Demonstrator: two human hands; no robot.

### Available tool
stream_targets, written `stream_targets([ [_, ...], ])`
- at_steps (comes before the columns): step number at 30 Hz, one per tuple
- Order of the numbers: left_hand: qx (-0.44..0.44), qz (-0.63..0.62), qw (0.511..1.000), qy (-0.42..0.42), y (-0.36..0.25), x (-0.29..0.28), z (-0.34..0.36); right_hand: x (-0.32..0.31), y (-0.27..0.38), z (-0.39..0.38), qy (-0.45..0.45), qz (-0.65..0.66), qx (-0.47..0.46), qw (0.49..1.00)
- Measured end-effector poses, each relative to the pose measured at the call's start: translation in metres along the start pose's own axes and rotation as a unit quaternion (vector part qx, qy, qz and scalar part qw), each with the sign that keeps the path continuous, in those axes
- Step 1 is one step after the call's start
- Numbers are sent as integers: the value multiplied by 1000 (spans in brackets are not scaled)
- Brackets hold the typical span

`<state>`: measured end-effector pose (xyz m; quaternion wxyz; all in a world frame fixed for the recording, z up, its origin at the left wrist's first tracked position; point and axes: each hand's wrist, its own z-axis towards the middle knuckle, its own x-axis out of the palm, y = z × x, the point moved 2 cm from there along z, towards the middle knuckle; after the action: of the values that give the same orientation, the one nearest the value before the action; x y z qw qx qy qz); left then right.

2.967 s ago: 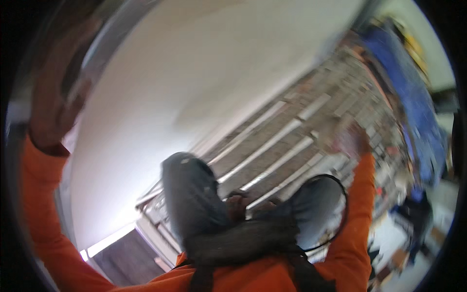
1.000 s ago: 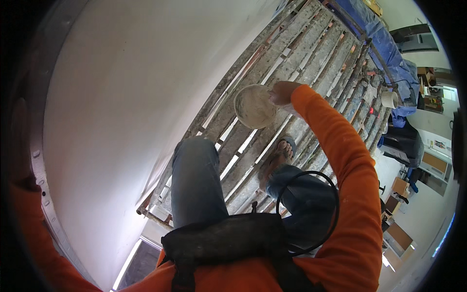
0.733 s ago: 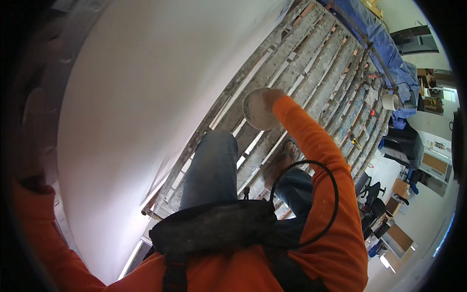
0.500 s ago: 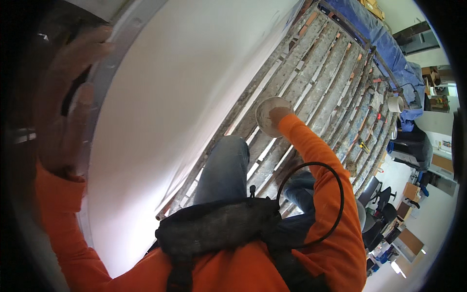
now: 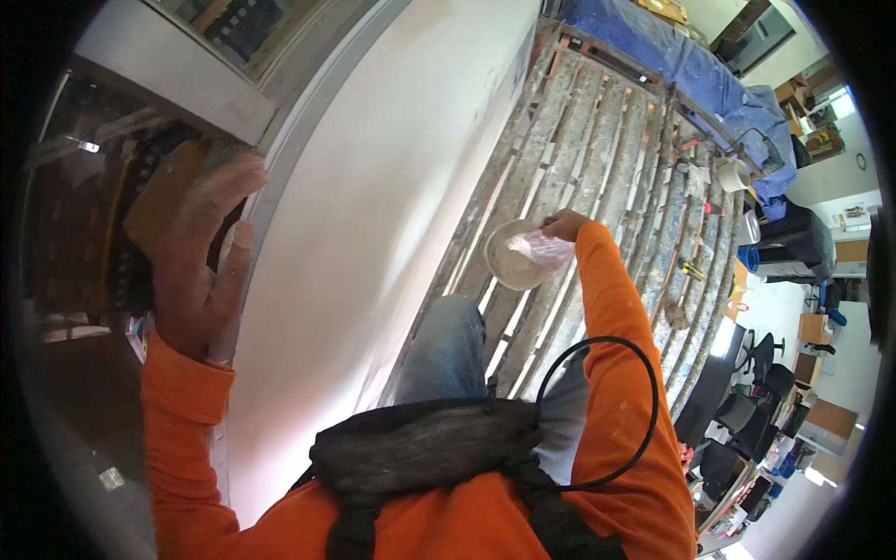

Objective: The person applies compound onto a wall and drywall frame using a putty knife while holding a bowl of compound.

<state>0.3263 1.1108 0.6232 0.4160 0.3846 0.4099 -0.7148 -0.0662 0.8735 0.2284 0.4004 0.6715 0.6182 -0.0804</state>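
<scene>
**Holding a pinkish plastic bag at the bowl**

Our right hand (image 5: 566, 224) had shifted off the bowl (image 5: 509, 273) to just beyond its far rim. Half a second earlier it had covered that side; now more of the inside showed, and so did the crumpled plastic bag (image 5: 548, 249) hanging from our pinched fingers, partly across the bowl. We judged that this brought bag and bowl together in the work at hand. Whether the bag touched the bowl, we could not tell.

The bowl was over the plank platform (image 5: 602, 154), nearer its wall-side edge and just beyond our knee (image 5: 455, 341); we could not be sure it rested there. Our left hand (image 5: 201, 271) was at the grey frame (image 5: 306, 101), fingertips along its edge, thumb set wide from the fingers. Near the platform's right edge lay a yellow-and-black hand tool (image 5: 691, 271).
</scene>
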Motion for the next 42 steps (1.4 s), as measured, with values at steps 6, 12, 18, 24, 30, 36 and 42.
stream_targets([
  [6, -12, 9, 1000, -26, -2, -4, -2, 4, 10, -73, -53, 295, -148, 943],
  [12, 51, 88, 995, 5, 11, -11, 2, 59, 54, -140, -138, 498, -250, 819],
  [18, -127, -1, 992, 13, 5, -1, 0, 62, 132, -115, -14, 751, -307, 585],
  [24, -183, 41, 982, 19, 4, -5, -2, 2, 185, -97, 91, 705, -321, 626],
  [30, -173, 214, 961, 12, 10, -11, -15, -32, 229, -61, -336, 520, -486, 617],
  [36, -136, 283, 945, 91, 15, -26, -19, -32, 268, -54, -397, 458, -495, 622],
  [42, -50, 395, 900, 177, 8, -18, -10, -43, 292, -59, -418, 454, -493, 613],
])
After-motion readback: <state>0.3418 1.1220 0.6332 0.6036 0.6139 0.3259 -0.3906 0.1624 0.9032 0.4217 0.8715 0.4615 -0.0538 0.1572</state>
